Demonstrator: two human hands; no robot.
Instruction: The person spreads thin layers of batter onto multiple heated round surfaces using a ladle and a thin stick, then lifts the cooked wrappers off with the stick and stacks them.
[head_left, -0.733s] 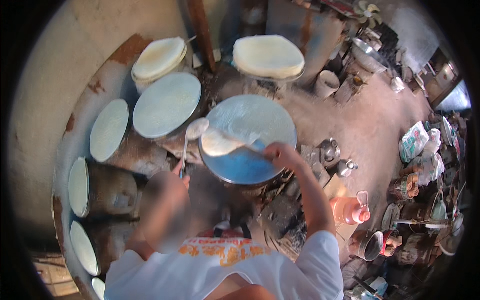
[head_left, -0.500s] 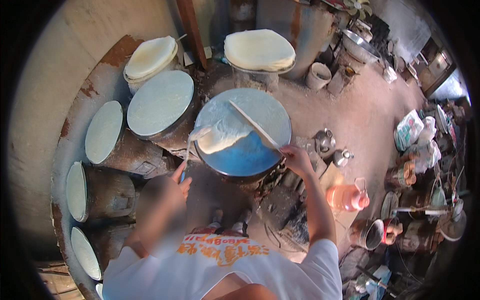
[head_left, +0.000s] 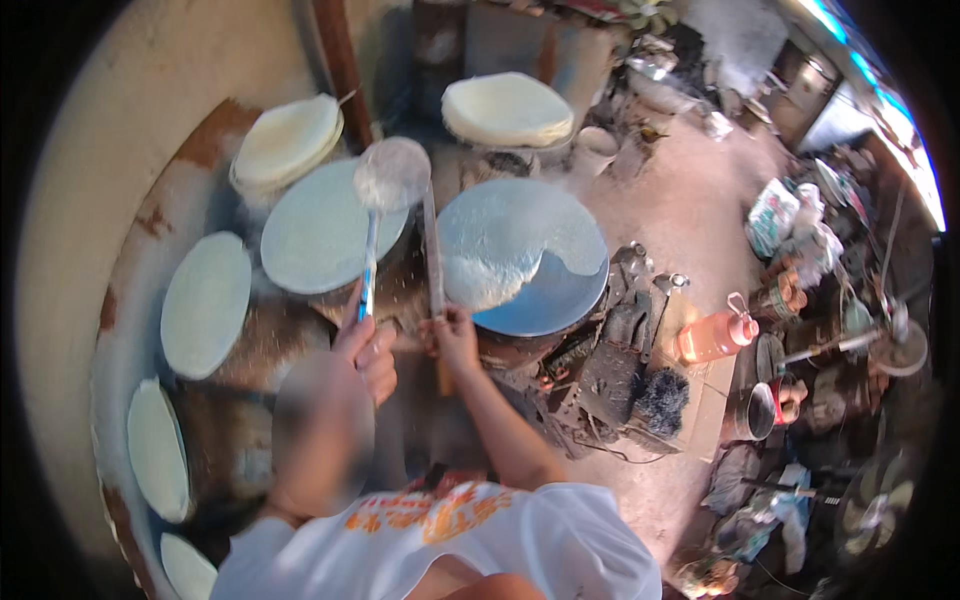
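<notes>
My left hand point(head_left: 368, 358) is closed round the handle of a ladle point(head_left: 393, 173), whose round, batter-smeared bowl is raised over the right edge of a batter-coated griddle. Just beside it, my right hand point(head_left: 456, 338) grips a long flat scraper point(head_left: 434, 255) near its lower end. The blade points away from me, left of the nearest round griddle point(head_left: 545, 315). Pale wet batter point(head_left: 515, 220) covers that griddle's far part and its left side, ending in a ragged edge; the near right part shows bare blue-grey.
More round griddles coated with pale batter curve along the left, including one point(head_left: 207, 305). Stacks of thin flatbreads point(head_left: 508, 110) stand at the back. Right of the nearest griddle are a black brush-like clump point(head_left: 662, 400) and a pink bottle point(head_left: 718, 335). Plastic bags point(head_left: 790, 220) lie farther right.
My right hand and the scraper have swung from the griddle's right side to its left. The ladle has risen from the griddle's left edge to above the neighbouring griddle. The view has shifted.
</notes>
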